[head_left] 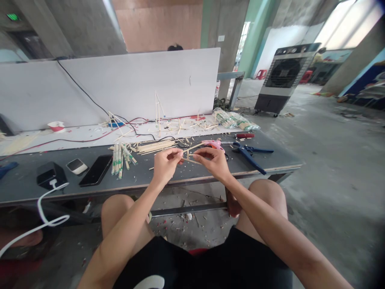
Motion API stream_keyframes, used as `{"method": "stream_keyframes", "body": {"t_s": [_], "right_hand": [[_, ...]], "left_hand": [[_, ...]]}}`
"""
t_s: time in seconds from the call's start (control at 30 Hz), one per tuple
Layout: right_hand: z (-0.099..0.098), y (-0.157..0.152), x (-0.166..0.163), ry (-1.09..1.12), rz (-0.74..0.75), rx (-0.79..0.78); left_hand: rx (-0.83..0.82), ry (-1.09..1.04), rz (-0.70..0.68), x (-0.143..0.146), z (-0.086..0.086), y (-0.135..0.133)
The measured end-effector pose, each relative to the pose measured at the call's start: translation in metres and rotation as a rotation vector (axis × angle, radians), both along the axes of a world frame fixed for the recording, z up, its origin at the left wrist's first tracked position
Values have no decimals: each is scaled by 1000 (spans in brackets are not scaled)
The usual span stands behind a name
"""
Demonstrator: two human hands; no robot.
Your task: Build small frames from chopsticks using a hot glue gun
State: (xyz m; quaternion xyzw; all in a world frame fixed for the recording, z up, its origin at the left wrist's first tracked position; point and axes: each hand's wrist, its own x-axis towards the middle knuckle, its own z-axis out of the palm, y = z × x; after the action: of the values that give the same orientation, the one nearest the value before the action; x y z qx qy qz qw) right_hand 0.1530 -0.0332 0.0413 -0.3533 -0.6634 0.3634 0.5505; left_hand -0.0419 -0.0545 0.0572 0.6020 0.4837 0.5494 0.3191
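Over the front edge of the dark table, both hands hold a small frame of thin wooden sticks (188, 153). My left hand (166, 163) pinches its left end between thumb and fingers. At the other side, my right hand (214, 161) is closed on the frame's right part. Behind the right hand lies a pink glue gun (212, 143), partly hidden. A pile of loose wooden sticks (158, 146) rests just beyond the left hand. Wrapped chopsticks (120, 158) in green and white paper lie to its left.
A black phone (96, 170), a small white device (76, 166) and a black box (51, 175) with a white cable are at left. Blue-handled cutters (249, 157) and a red-handled tool (245, 135) lie at right. Bagged chopsticks (234, 119) sit behind; a white panel (135, 86) borders the back.
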Motion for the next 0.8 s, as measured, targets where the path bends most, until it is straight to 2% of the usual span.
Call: {"method": "stream_keyframes", "body": {"t_s": [0.3, 0.8], "right_hand": [[0, -1, -1, 17, -31, -35], [-1, -1, -3, 15, -37, -38]], "left_hand": [[40, 14, -47, -1, 0, -1], [31, -12, -44, -1, -3, 1]]}}
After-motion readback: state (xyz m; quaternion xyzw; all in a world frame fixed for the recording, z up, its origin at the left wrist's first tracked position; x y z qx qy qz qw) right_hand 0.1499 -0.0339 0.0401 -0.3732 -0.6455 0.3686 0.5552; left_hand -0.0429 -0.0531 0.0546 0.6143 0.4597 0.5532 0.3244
